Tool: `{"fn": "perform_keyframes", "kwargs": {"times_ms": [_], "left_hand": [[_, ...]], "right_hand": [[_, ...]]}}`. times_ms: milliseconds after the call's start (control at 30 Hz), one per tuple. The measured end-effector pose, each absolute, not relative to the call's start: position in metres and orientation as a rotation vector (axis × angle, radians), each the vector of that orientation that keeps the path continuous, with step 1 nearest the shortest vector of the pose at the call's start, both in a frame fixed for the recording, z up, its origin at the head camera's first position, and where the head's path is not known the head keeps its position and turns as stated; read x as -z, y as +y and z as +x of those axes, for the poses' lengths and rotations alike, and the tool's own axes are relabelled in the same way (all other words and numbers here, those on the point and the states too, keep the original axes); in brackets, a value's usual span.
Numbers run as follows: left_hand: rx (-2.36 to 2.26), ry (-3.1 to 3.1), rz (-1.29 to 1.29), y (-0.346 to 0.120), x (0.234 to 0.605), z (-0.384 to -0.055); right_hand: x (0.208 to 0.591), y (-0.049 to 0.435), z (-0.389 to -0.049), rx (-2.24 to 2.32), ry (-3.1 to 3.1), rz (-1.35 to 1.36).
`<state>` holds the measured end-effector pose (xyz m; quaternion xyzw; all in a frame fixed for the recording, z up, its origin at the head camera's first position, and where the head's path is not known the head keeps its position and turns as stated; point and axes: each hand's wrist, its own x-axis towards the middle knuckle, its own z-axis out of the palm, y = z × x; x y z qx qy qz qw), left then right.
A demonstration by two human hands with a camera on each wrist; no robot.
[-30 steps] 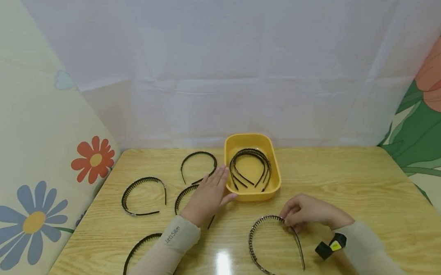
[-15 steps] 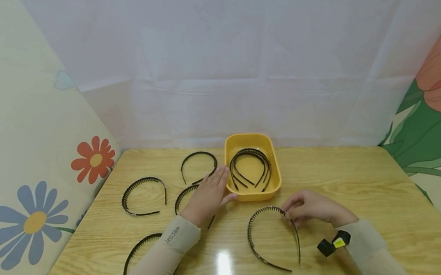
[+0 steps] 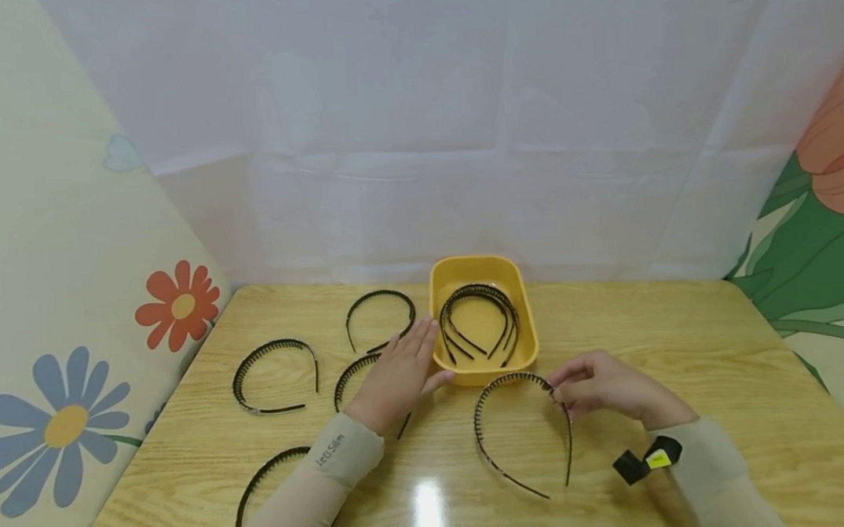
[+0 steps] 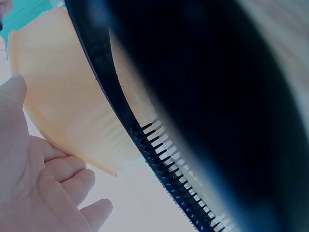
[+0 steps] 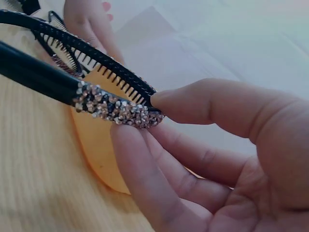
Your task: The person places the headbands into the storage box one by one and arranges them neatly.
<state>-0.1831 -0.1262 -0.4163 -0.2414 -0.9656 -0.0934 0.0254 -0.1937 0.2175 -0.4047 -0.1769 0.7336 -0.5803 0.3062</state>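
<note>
One black toothed headband point(image 5: 118, 108), rhinestone-studded, is pinched in the grip of the right hand point(image 3: 607, 389) near a yellow bin point(image 3: 475, 271) of similar headbands point(image 3: 476, 292), touched by the left hand's point(image 3: 399, 384) spread grip.

A light yellow-brown wood-grain tabletop point(image 3: 680, 346) shows a streak of glare between the left grip point(image 3: 399, 382) and right grip point(image 3: 600, 389). Directly on it stands a yellow, rounded-rectangular tub point(image 3: 487, 377), touching the left grip's fingers. Four black, C-shaped, toothed headbands also lie there: a far headband point(image 3: 381, 293) beyond the left grip, a side headband point(image 3: 263, 351) to its left, a half-hidden headband point(image 3: 344, 379) just behind it, and a near headband point(image 3: 257, 484), partly covered, closer to the wearer.
</note>
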Motion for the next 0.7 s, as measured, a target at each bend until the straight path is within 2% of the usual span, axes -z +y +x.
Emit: {"fn": "perform_keyframes", "kwargs": {"times_ms": [700], "left_hand": [[0.274,-2.991,-0.74,-0.125,0.415,-0.182]], "right_hand": [[0.391,0.212,-0.204,1.798,1.975,-0.383]]}}
